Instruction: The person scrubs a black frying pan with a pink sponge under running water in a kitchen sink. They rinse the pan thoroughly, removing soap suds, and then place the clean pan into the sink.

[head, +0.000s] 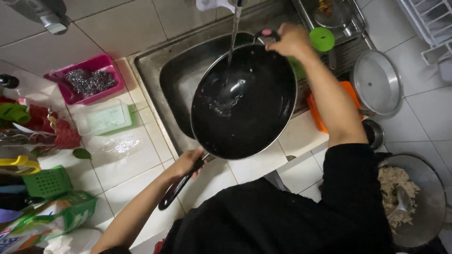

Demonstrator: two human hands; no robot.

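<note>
Left hand was wrapped around the long handle of the black wok, right hand clamped on its far rim; wok sat over the steel sink under running water. White tiled counter all round. Pink tub of scourers left, steel lid right, green-white bag bottom left.
</note>
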